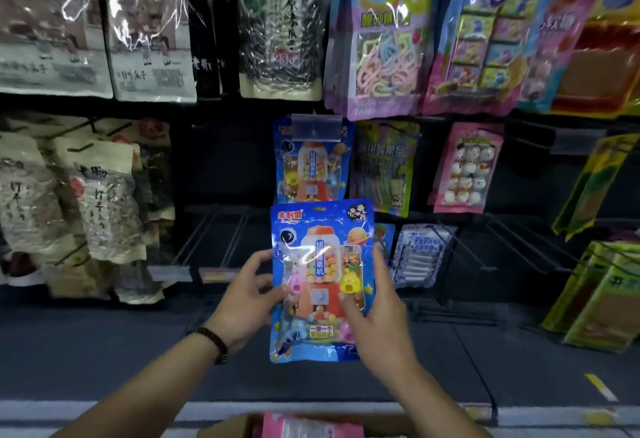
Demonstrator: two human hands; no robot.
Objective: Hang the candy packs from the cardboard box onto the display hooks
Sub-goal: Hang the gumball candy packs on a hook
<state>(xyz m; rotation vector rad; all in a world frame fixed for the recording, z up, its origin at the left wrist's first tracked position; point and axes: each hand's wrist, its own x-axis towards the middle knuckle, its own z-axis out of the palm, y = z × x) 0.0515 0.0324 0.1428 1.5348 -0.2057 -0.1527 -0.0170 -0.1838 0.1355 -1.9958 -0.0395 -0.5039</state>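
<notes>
I hold a blue candy pack (320, 230) printed with a gumball machine upright in front of the display. My left hand (247, 295) grips its left edge, and my right hand (372, 313) grips its right side with the thumb across the front. A matching blue pack (311, 167) hangs on a hook just above it, under a clear price tag holder (316, 128). At the bottom edge the cardboard box (228, 429) shows, with a pink pack (308, 427) lying in it.
Bare wire hooks (221, 240) stick out to the left of the held pack, and more hooks (512, 247) to the right. Seed bags (104, 209) hang at left. Pink, striped and yellow candy packs (465, 167) hang at right.
</notes>
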